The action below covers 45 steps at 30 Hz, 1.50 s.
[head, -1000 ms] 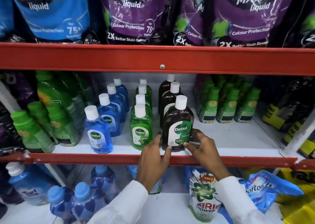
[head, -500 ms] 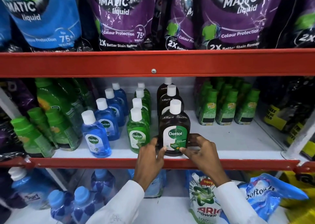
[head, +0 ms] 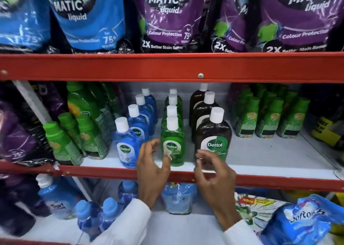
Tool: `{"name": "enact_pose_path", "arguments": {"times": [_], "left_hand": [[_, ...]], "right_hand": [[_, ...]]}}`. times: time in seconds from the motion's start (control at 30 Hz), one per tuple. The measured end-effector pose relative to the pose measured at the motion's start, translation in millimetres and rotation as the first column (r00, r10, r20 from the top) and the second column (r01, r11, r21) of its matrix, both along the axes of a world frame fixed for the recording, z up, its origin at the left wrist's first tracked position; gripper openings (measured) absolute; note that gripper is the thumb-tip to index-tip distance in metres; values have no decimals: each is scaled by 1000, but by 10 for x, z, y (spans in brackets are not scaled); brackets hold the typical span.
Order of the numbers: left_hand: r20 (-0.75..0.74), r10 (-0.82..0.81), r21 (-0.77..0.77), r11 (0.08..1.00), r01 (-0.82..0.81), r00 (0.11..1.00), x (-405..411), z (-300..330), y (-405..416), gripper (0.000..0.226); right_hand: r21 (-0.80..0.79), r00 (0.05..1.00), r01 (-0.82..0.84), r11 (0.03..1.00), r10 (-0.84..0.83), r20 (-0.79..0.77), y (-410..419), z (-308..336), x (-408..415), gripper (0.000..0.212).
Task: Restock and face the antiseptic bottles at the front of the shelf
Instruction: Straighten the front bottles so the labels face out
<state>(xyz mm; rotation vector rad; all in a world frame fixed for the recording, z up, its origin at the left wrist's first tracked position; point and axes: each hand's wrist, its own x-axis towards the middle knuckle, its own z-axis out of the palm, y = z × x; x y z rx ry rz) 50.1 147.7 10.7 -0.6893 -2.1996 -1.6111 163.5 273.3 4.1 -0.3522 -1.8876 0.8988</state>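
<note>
Three rows of Dettol antiseptic bottles with white caps stand on the white middle shelf (head: 260, 157). The front brown bottle (head: 214, 134) stands upright at the shelf's front, label facing me. To its left is the front green bottle (head: 173, 142), and further left the front blue bottle (head: 126, 147). My left hand (head: 152, 162) hovers with fingers apart just left of the green bottle, thumb in front of its label. My right hand (head: 212, 172) is open in front of the brown bottle's base, holding nothing. Both wrists wear white sleeves.
Green-capped bottles (head: 268, 118) stand right of the brown row and larger green bottles (head: 83, 125) on the left. Purple and blue detergent pouches (head: 167, 17) fill the upper shelf behind a red rail (head: 167, 67). Blue bottles and pouches (head: 301, 222) lie on the lower shelf.
Both hands have let go of the front brown bottle and drawn back. My left hand has shifted left toward the green bottle. The view has moved left.
</note>
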Motion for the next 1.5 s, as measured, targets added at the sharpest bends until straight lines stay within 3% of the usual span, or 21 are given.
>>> {"name": "enact_pose_path", "arguments": {"times": [0.1, 0.2, 0.3, 0.53, 0.8, 0.97, 1.13, 1.3, 1.4, 1.5], "left_hand": [[89, -109, -184, 975, 124, 990, -228, -56, -29, 56], [124, -187, -221, 952, 211, 974, -353, -107, -22, 44], [129, -218, -206, 948, 241, 967, -416, -146, -28, 37], [82, -231, -180, 953, 242, 970, -439, -182, -72, 36], [98, -260, -162, 948, 274, 961, -462, -190, -96, 35], [93, -290, -133, 944, 301, 952, -441, -170, -159, 40], [106, -272, -170, 943, 287, 956, -479, -187, -194, 19], [66, -262, -188, 944, 270, 963, -476, -176, -208, 19], [84, -282, -164, 942, 292, 956, -407, -150, -261, 30], [20, -162, -28, 986, 162, 987, -246, -97, -490, 30]], "right_hand": [[-29, 983, -49, 998, 54, 178, -159, -85, -376, 40], [-61, 950, -42, 997, 59, 308, -136, -131, -595, 35], [-80, 937, -40, 996, 66, 344, -76, -145, -641, 23], [-64, 926, -86, 994, 104, 362, -5, -139, -630, 23], [-118, 927, -108, 987, 143, 348, -41, -91, -599, 24], [-199, 946, -80, 977, 137, 294, -57, -187, -577, 38], [-223, 958, -26, 974, 88, 273, -42, -207, -588, 30], [-257, 964, -46, 965, 111, 243, -67, -189, -572, 31], [-286, 982, -34, 958, 85, 166, -162, -148, -519, 34], [-197, 996, 91, 976, -94, -3, -363, -94, -389, 31]]}}
